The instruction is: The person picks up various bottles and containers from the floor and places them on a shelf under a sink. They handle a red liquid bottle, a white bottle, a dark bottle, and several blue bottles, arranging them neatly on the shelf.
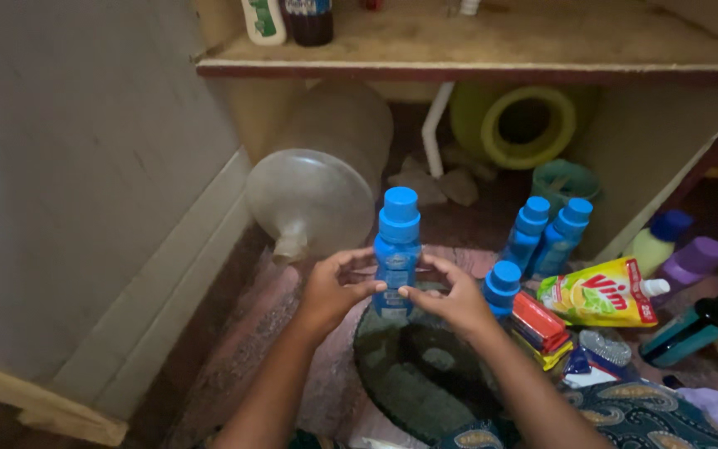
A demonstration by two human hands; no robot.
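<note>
Between both hands, blue bottle (396, 254) stands upright above dark round mat (425, 378); left hand (336, 291) and right hand (452, 298) pinch its lower body, fingers curled, thumbs touching label; clear jug (313, 199) lies behind, more blue bottles (546, 233) right.

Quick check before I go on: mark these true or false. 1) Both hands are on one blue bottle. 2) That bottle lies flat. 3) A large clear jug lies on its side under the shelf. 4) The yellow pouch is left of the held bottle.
1) True: the left hand and right hand hold the blue bottle between them.
2) False: it is upright, cap up.
3) True: the clear jug lies on its side beneath the shelf.
4) False: the yellow pouch lies to the right.
</note>
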